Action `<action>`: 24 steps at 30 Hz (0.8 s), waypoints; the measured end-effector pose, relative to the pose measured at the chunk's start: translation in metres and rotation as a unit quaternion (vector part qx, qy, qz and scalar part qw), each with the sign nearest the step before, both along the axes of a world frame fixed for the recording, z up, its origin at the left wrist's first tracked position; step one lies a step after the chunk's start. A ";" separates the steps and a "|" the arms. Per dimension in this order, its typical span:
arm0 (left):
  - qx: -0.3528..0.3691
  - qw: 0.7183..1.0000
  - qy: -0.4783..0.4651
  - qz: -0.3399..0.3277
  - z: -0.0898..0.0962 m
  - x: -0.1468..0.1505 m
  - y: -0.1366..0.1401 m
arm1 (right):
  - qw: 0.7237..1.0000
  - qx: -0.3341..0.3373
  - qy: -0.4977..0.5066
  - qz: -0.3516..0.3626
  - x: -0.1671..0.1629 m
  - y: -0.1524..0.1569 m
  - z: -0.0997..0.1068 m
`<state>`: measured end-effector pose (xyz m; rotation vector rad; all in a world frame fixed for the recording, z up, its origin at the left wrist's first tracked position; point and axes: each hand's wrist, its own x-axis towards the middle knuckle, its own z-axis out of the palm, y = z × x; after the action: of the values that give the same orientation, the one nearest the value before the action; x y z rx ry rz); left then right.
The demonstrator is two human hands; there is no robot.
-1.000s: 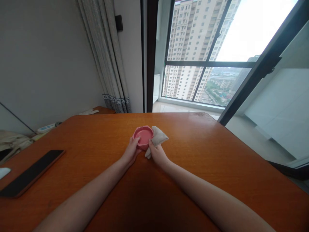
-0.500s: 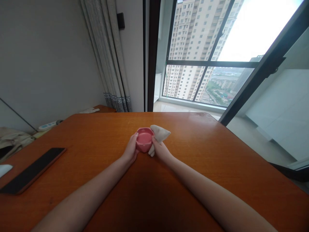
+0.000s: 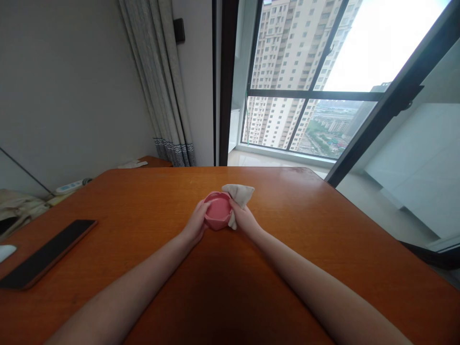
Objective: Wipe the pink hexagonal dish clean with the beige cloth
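Observation:
A pink faceted bowl, shaped like an ashtray (image 3: 218, 223), is held between my hands above the wooden table (image 3: 287, 278). My left hand (image 3: 196, 222) grips its left side, the thumb over the rim and the fingers hidden beneath. At the right side, my right hand (image 3: 245, 219) is closed on a whitish cloth (image 3: 241, 193) and presses it against the bowl's wall. One corner of the cloth sticks out beyond the hand, and another part hangs below the fingers. The bowl's inside faces up toward me, with nothing seen in it.
To the left on the table lies a long dark flat panel (image 3: 50, 253), with a white object (image 3: 6, 252) beside it, cut off by the frame. A power strip (image 3: 72, 186) and bunched fabric (image 3: 19, 208) are past the left edge. Curtain (image 3: 161, 86) and window stand behind.
The bowl has shifted slightly right and turned in my hands. My left thumb now reaches further over the rim. The cloth is folded differently along the bowl's right side.

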<state>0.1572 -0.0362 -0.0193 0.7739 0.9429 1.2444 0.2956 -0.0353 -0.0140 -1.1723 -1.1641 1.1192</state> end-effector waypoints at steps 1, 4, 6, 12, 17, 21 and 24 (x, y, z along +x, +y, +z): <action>0.007 1.000 -0.008 0.028 -0.001 0.000 0.000 | 1.000 -0.005 0.006 -0.003 -0.006 -0.005 -0.003; 0.028 0.996 -0.019 0.077 -0.001 0.001 -0.001 | 1.000 -0.014 0.014 -0.021 -0.021 -0.017 -0.010; 0.026 0.997 -0.013 0.071 0.000 0.001 -0.003 | 0.999 -0.009 0.017 -0.045 -0.020 -0.016 -0.010; -0.011 1.000 -0.019 -0.019 0.002 0.003 -0.003 | 1.000 -0.018 0.020 -0.013 0.013 0.011 0.000; 0.009 0.999 -0.042 0.018 -0.003 0.004 -0.002 | 0.999 -0.024 0.036 -0.005 0.001 0.002 -0.006; 0.027 0.999 -0.035 0.014 -0.003 0.004 -0.004 | 0.999 -0.008 0.015 -0.032 -0.008 -0.007 -0.007; 0.010 0.999 -0.011 -0.029 0.001 0.003 -0.005 | 0.999 -0.014 0.032 -0.040 0.004 0.001 -0.003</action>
<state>0.1605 -0.0408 -0.0178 0.7971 0.8856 1.2106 0.2992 -0.0343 -0.0173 -1.1858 -1.0464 1.1069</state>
